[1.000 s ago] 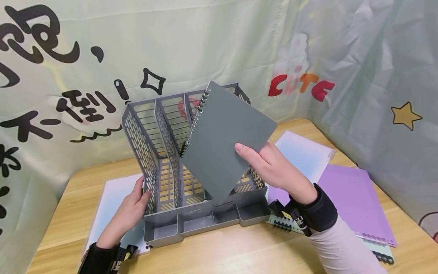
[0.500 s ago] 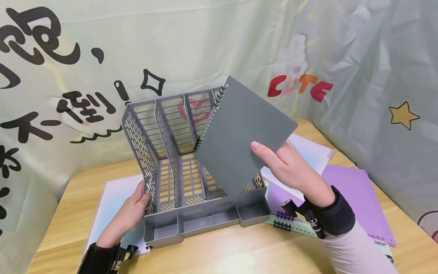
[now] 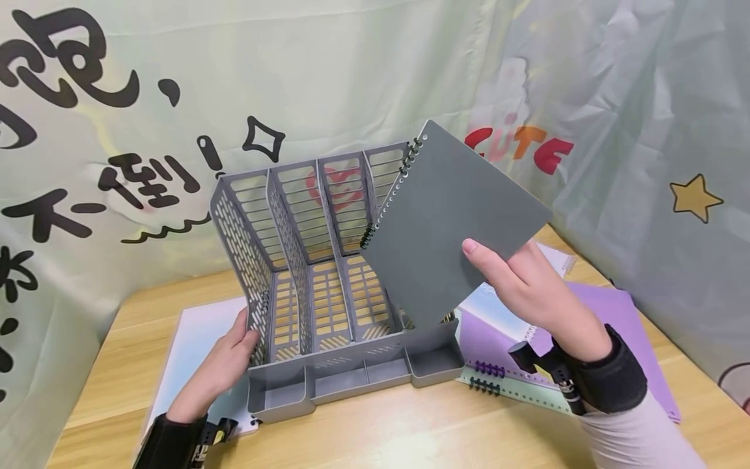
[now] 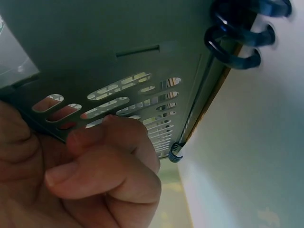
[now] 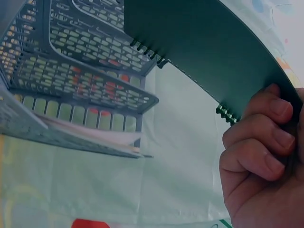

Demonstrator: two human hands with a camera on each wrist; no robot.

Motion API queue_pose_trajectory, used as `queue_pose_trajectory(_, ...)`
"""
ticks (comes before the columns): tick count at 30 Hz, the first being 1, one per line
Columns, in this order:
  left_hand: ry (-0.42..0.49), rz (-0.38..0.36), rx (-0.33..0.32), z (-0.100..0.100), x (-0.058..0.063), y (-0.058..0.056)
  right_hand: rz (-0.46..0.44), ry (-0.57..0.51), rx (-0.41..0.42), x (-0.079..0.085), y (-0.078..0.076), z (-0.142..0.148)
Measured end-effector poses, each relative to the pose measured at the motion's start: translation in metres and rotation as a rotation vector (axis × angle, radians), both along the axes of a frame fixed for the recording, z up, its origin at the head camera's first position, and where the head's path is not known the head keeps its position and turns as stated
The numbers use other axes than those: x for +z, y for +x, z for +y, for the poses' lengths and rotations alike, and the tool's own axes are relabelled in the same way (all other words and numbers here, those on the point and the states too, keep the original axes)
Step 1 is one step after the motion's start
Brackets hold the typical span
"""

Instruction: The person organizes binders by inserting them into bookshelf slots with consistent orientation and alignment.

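Note:
A grey desk file organizer (image 3: 346, 352) with upright slots and small front trays stands on the table. My left hand (image 3: 228, 355) grips the front edge of its perforated left wall; the left wrist view shows that hand's curled fingers (image 4: 118, 166) against the slotted panel. My right hand (image 3: 527, 280) pinches a dark grey spiral notebook (image 3: 451, 221) by its lower right side, thumb on the cover. Tilted, the notebook hangs in front of the organizer's right end and hides part of it. In the right wrist view, something pale and thin (image 5: 95, 133) lies in an end slot.
Right of the organizer, overlapping on the wooden table (image 3: 363, 436), are a purple notebook (image 3: 609, 312), a pale blue one (image 3: 498, 306) and a green-edged one (image 3: 521, 394). Another blue-white notebook (image 3: 193, 332) lies at the left. A printed cloth (image 3: 375, 71) hangs behind.
My right hand has carried the grey notebook to the right and slightly up, uncovering more of the organizer's slots. The left hand and organizer have stayed in place.

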State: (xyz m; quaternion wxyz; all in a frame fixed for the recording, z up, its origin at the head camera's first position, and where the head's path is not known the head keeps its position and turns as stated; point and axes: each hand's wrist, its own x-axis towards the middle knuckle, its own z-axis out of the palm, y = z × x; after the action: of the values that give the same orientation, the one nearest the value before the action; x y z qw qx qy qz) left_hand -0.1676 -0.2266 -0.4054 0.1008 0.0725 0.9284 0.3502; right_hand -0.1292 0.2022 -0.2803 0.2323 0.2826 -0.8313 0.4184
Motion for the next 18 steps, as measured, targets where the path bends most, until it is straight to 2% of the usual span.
queue_pose_trajectory(4, -0.001, 0.005, 0.001, 0.001, 0.001, 0.001, 0.008, 0.01, -0.035, 0.002, 0.003, 0.005)
queue_pose_trajectory(12, 0.012, -0.006, 0.01, 0.001, 0.0, 0.0, 0.055, 0.047, -0.001, 0.001, 0.003, 0.013)
queue_pose_trajectory(18, 0.022, -0.004, 0.011, 0.001, 0.0, 0.0, 0.059, 0.073, -0.008, -0.002, 0.006, 0.017)
